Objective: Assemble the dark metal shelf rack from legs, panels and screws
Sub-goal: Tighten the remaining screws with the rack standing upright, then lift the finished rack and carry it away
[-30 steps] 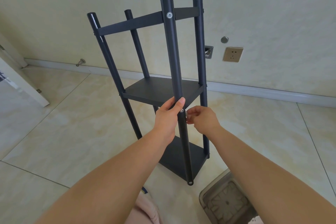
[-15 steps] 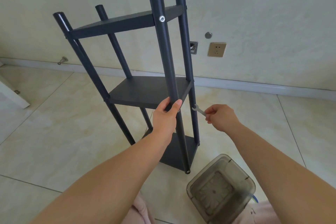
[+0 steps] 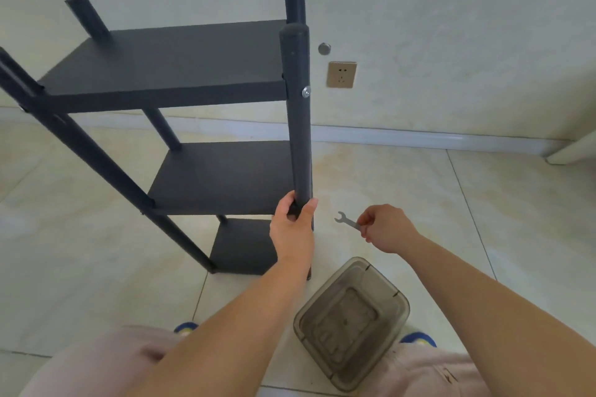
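Dark powder-coated metal shelf rack (image 3: 180, 74) stands upright on the pale tiled floor (image 3: 419, 190), near the far wall, with three flat panels fixed between four round legs. The left hand (image 3: 292, 226) grasps the near right leg (image 3: 300, 138) at the level of the middle panel (image 3: 222, 177), fingers and thumb wrapped round the tube. The right hand (image 3: 385, 229) is well apart from the rack, to its right, and pinches the handle end of a small flat silver spanner (image 3: 348, 221) between fingertips, its open jaw pointing left toward the leg.

A silver screw head (image 3: 306, 92) shows on that leg at the top panel (image 3: 167, 58). The rack looks nearly complete, so the step in hand is probably a final check or tightening. To do it well, the left hand should brace the leg so the frame does not twist, the spanner should seat squarely on the fastener before turning, and each joint should be snugged evenly so the rack does not rock.

On the floor at near right, just beside the rack's foot, sits a smoky translucent plastic box (image 3: 351, 322) with rounded corners. It seems to hold no loose parts, though its tinted walls make that hard to confirm. A gold-coloured wall socket (image 3: 341, 74) sits on the far wall.
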